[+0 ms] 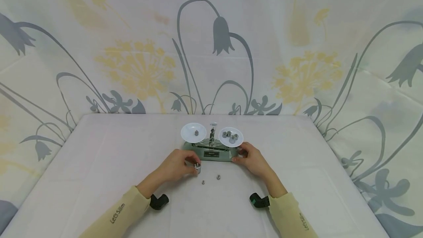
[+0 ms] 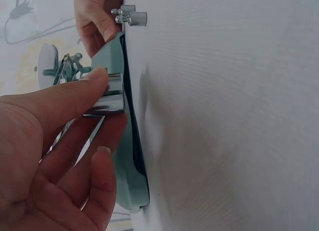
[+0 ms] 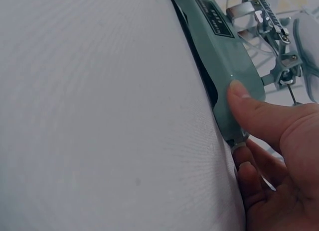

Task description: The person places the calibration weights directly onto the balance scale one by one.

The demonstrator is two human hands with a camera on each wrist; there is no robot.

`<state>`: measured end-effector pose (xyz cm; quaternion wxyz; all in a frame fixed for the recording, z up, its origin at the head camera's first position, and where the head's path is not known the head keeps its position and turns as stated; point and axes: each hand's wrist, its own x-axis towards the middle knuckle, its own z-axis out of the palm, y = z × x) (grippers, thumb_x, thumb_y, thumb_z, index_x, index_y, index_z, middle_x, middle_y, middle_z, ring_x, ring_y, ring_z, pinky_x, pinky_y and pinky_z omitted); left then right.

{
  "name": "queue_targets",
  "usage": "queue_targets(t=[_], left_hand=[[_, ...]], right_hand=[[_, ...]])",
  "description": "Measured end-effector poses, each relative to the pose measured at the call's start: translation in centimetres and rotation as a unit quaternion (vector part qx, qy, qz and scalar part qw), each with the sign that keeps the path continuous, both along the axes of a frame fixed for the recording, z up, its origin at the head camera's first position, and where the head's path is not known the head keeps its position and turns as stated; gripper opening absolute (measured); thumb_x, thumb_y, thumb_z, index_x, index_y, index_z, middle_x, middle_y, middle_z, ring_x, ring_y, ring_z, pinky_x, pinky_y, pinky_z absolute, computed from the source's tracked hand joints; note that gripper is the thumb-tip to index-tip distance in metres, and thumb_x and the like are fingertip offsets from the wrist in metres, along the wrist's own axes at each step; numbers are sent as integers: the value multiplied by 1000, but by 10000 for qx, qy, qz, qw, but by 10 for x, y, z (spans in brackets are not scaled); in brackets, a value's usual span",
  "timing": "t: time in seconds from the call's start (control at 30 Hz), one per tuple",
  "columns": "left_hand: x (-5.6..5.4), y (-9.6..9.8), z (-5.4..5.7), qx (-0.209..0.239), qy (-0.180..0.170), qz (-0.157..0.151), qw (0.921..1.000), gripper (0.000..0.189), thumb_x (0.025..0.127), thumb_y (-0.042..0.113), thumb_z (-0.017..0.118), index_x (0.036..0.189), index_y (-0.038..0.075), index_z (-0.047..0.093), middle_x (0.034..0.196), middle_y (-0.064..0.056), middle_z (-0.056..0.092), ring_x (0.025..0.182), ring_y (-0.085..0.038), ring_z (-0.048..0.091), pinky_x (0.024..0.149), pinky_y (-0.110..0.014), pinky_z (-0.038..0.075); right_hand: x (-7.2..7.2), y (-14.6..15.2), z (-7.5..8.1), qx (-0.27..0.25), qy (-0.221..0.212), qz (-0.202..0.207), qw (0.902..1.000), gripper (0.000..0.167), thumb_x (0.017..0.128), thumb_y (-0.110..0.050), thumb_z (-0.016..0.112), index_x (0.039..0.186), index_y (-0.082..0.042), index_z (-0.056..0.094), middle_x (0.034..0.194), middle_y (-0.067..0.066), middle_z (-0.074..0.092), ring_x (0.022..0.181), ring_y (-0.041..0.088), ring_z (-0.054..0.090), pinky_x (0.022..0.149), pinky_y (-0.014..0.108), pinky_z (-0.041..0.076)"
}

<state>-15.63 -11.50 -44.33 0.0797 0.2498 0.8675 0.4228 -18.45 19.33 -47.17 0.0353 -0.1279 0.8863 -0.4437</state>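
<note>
A green balance scale (image 1: 216, 154) stands on the table with two white pans. My left hand (image 1: 180, 165) pinches a shiny metal weight (image 2: 113, 97) between thumb and fingers, in front of the scale's left end. Whether it is one weight or more than one cannot be told. My right hand (image 1: 252, 160) grips the right end of the scale's base (image 3: 239, 86), thumb on its front face and fingers round the end. One small weight (image 1: 196, 133) sits in the left pan (image 1: 188, 137); several weights (image 1: 232, 139) stand in the right pan (image 1: 238, 135).
Two small weights stand on the white cloth in front of the scale: a tiny one (image 1: 203, 182) and a slightly larger one (image 1: 218, 177). Black wrist mounts (image 1: 160, 202) sit at both sleeves. A flower-patterned curtain (image 1: 205, 47) hangs behind the table.
</note>
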Motion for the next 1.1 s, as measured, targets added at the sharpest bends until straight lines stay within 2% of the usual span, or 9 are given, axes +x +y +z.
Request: queue_targets(t=[0.6, 0.97, 1.1], left_hand=[[4, -4, 6, 122, 28, -34, 9999, 23, 78, 8, 84, 95, 16, 72, 90, 11, 69, 91, -13, 65, 73, -28, 51], [6, -5, 14, 101, 149, -34, 9998, 21, 79, 10, 83, 96, 17, 72, 91, 12, 69, 91, -11, 65, 73, -29, 50], [7, -7, 17, 90, 297, -58, 9995, 21, 79, 11, 83, 96, 18, 73, 91, 12, 69, 91, -12, 65, 73, -29, 50]], right_hand=[[0, 0, -1, -14, 32, 12, 10000, 47, 83, -15, 81, 126, -8, 63, 113, 5, 61, 103, 25, 57, 85, 38, 48], [0, 1, -1, -44, 44, 27, 10000, 48, 84, -14, 81, 128, -7, 63, 114, 6, 61, 103, 25, 57, 85, 38, 48], [1, 0, 0, -61, 6, 16, 10000, 48, 84, -13, 81, 128, -7, 63, 114, 6, 61, 104, 25, 57, 85, 39, 48]])
